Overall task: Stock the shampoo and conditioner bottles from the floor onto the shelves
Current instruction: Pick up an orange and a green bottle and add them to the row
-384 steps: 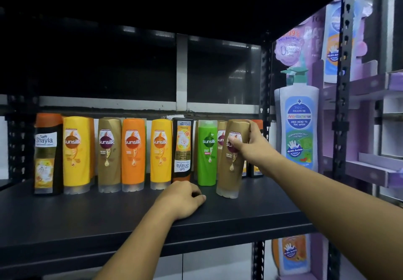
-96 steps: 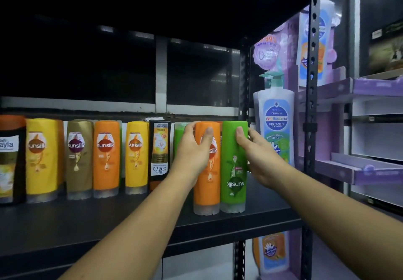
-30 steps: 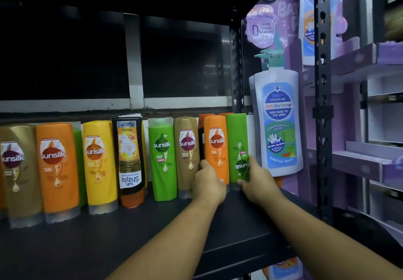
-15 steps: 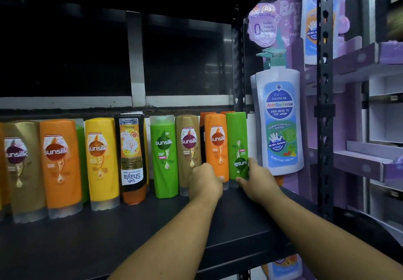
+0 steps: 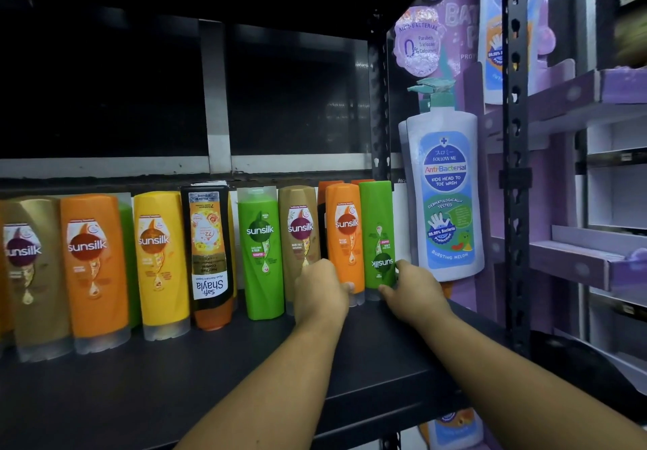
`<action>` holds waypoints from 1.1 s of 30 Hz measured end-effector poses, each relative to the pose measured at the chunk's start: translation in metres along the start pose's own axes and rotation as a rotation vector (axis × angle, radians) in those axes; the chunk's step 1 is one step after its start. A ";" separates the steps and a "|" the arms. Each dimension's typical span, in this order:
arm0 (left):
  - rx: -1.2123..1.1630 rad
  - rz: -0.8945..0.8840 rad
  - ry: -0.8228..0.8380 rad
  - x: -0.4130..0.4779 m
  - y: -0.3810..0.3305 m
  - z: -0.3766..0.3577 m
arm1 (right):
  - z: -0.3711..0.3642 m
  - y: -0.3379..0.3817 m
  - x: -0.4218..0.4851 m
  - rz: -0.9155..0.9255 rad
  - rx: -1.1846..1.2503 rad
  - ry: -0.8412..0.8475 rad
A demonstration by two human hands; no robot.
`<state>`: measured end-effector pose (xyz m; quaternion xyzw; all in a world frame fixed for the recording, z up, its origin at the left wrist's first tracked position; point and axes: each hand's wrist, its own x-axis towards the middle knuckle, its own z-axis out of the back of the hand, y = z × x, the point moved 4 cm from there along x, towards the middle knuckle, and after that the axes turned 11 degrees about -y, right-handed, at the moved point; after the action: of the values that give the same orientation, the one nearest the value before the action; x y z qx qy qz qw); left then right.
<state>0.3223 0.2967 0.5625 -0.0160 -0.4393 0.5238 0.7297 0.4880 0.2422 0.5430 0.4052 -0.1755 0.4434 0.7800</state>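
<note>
The black shelf [image 5: 210,372] runs out beneath both forearms, with bare board all along the side of the hands nearer the person. Just past the right hand [image 5: 409,286], beyond the upright post, stands a purple display stand [image 5: 560,260] fronted by a big white pump bottle [image 5: 444,187]. Leftward from the left hand [image 5: 320,290] a row is already standing along the back: a brown bottle [image 5: 301,229] partly hidden by that hand's knuckles, then a green shampoo [image 5: 261,253], a black Shayla bottle [image 5: 210,257] set cap-down, a yellow bottle [image 5: 159,260], another orange one and another brown one, with more bottles peeking out behind them. The two task bottles in hand sit at the row's right end, touching side by side. The left hand's fingers curl round the foot of the orange bottle [image 5: 345,232], and the right hand pinches the green bottle [image 5: 377,229] low down between thumb and fingers; its label reads upside down. Both look seated on the board, so this pair seems all but placed, needing only a final nudge into line and a release. Much of the stocking appears done here, though front space remains, and the floor is out of view, so how many bottles are left cannot be told.
</note>
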 end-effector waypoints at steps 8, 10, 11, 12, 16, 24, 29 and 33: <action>0.000 -0.170 -0.015 -0.006 0.011 0.022 | 0.011 0.010 -0.008 0.115 -0.069 -0.011; 0.010 -0.232 0.023 -0.011 0.020 0.035 | 0.011 0.018 -0.013 0.211 -0.070 0.068; 0.018 -0.260 0.048 -0.015 0.025 0.043 | 0.012 0.023 -0.017 0.265 -0.078 0.117; 0.029 -0.285 0.071 -0.018 0.031 0.052 | 0.014 0.028 -0.022 0.322 -0.094 0.164; 0.091 -0.361 0.223 -0.038 0.067 0.091 | 0.024 0.057 -0.055 0.463 -0.064 0.318; 0.131 -0.414 0.334 -0.078 0.156 0.188 | 0.035 0.162 -0.157 0.592 0.010 0.673; 0.203 -0.290 0.290 -0.095 0.201 0.221 | 0.024 0.219 -0.201 0.625 -0.062 0.641; 0.330 -0.318 0.291 -0.112 0.203 0.227 | 0.017 0.222 -0.209 0.613 -0.126 0.576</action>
<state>0.0136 0.2020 0.5338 0.0972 -0.2355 0.4593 0.8510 0.1903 0.1755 0.5264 0.1453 -0.0896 0.7382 0.6527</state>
